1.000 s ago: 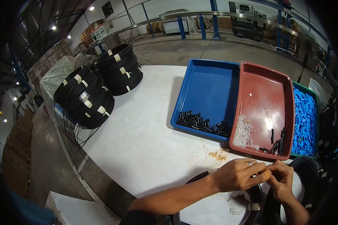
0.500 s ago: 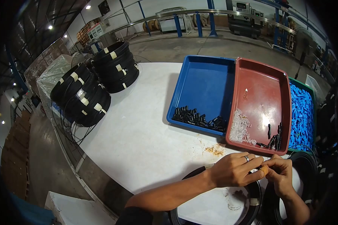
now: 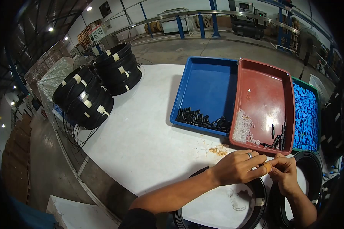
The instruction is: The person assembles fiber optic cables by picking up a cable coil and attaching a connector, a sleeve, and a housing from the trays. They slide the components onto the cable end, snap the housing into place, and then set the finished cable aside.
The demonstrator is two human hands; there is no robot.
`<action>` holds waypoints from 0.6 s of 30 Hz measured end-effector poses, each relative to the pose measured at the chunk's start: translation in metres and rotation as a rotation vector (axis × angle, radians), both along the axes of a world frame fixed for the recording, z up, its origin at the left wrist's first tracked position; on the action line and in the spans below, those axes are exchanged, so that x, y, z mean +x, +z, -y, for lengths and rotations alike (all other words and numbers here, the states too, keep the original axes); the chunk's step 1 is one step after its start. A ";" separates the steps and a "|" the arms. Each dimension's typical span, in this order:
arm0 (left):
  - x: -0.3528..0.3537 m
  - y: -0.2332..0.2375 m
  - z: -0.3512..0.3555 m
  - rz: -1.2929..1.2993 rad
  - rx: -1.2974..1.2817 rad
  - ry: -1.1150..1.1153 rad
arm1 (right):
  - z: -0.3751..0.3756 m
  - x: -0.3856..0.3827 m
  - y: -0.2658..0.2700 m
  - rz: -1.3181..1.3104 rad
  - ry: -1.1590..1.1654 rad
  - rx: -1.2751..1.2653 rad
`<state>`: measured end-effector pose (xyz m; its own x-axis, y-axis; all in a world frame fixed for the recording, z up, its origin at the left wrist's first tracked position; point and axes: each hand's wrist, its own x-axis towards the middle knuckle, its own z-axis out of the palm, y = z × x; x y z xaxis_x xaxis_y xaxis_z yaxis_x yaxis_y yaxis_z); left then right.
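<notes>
Just below the red tray (image 3: 265, 95), my left hand (image 3: 239, 167) and my right hand (image 3: 286, 173) meet fingertip to fingertip. A ring and an orange-yellow covering on a finger show on the left one. Both hands are closed, and what they pinch is too small and hidden to name. Under my left forearm lies a coil of black cable (image 3: 260, 191) with a pale tape band. A second black coil (image 3: 313, 171) lies around and beneath my right wrist. White clear pieces and black connectors sit in the red tray's near end.
A blue tray (image 3: 210, 84) holds black connectors at its near edge. Right of the red tray, a green tray (image 3: 316, 91) is full of blue pieces. Taped black coils (image 3: 84, 97) stand stacked at the table's left, with another stack (image 3: 118, 68) behind. Orange crumbs (image 3: 218, 150) lie on the white table (image 3: 141, 133).
The view has shifted slightly. My hands remain together with fingertips touching, and their fingers have moved only a little.
</notes>
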<state>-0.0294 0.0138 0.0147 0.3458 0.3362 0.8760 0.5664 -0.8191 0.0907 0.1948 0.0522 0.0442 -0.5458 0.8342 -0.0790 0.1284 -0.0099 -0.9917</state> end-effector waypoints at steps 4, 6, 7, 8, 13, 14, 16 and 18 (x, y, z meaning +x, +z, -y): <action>0.002 -0.003 -0.001 0.032 -0.117 -0.032 | 0.003 -0.004 -0.005 0.089 -0.046 0.198; 0.002 -0.002 0.001 0.093 -0.216 -0.089 | 0.006 -0.005 -0.004 0.127 -0.045 0.358; 0.002 -0.001 0.002 0.153 -0.313 -0.145 | 0.008 -0.007 -0.002 0.127 -0.046 0.357; 0.001 0.002 0.003 0.155 -0.313 -0.146 | 0.010 -0.010 0.001 0.132 -0.060 0.388; -0.008 0.003 0.000 0.462 -0.774 -0.345 | 0.012 -0.011 -0.004 0.145 -0.109 0.452; -0.006 0.002 0.000 0.496 -0.772 -0.328 | 0.010 -0.010 -0.011 0.155 -0.109 0.526; -0.006 0.001 -0.002 0.465 -0.733 -0.307 | 0.011 -0.009 -0.013 0.165 -0.111 0.600; -0.005 0.001 -0.002 0.436 -0.695 -0.287 | 0.014 -0.011 -0.008 0.221 -0.094 0.699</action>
<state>-0.0342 0.0154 0.0156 0.1803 0.7953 0.5788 0.1442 -0.6034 0.7843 0.1836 0.0377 0.0365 -0.5021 0.7729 0.3880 0.3559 0.5935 -0.7219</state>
